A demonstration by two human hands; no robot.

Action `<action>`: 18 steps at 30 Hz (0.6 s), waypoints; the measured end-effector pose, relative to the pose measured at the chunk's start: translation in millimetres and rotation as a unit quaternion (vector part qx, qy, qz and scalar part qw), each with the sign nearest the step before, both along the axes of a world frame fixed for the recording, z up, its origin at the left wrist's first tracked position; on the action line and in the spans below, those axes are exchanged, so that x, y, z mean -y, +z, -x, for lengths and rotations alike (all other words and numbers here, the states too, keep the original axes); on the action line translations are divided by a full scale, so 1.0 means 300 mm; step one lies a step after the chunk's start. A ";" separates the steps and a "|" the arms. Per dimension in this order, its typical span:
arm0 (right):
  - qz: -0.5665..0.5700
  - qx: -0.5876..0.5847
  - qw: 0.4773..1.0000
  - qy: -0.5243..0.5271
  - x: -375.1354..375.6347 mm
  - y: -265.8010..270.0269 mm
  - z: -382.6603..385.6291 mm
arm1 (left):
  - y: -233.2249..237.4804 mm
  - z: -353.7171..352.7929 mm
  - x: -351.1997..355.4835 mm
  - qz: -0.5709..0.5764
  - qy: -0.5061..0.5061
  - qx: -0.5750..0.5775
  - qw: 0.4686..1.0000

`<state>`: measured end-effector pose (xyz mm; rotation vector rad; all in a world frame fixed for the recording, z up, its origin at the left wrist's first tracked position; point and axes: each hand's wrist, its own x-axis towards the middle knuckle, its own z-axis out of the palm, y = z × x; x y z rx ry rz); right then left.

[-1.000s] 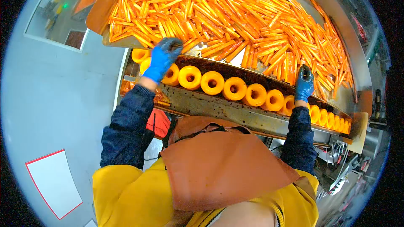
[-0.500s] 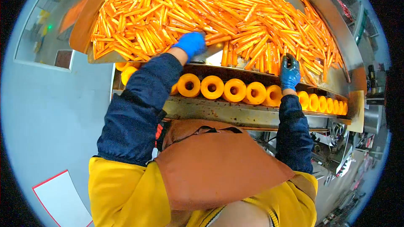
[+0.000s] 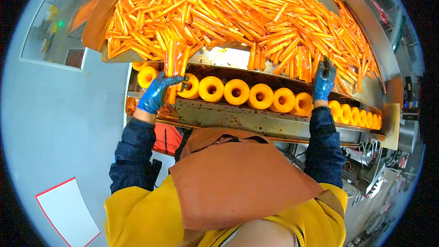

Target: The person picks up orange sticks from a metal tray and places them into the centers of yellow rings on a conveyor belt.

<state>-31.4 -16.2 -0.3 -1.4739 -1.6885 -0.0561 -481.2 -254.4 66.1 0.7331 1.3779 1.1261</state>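
Observation:
My left hand (image 3: 157,93), in a wet blue glove, is closed around a small bundle of glossy orange sticks (image 3: 173,64). The bundle stands nearly lengthwise to me, over the near edge of the tray and the row of yellow rings. At the right, my gloved right hand (image 3: 324,81) rests at the near edge of the pile of orange sticks (image 3: 219,11). Its dark, wet fingertips are curled in against the sticks, and what they hold is hidden. Several sticks (image 3: 299,61) lie side by side just left of that hand.
A curved metal tray (image 3: 98,23) bears the pile. Along its front runs a row of thick yellow rings (image 3: 236,92) with holes in the middle. Below them is a metal ledge (image 3: 228,116) speckled with dark bits. A red item (image 3: 167,138) shows beside my left forearm.
My left hand has moved from the pile left and towards me, and now holds a bundle of sticks. More bare tray shows where it was. My right hand stays by the same sticks.

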 end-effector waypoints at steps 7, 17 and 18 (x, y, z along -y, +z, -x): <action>0.366 -0.214 0.803 0.420 0.371 -0.027 0.522 | -0.067 -0.177 0.075 0.056 -0.006 0.033 0.998; 0.415 -0.379 0.730 0.388 0.462 0.008 0.763 | -0.136 -0.209 0.198 0.094 -0.019 0.035 0.995; 0.449 -0.384 0.724 0.356 0.462 0.059 0.776 | -0.128 -0.205 0.211 0.095 0.036 0.036 0.994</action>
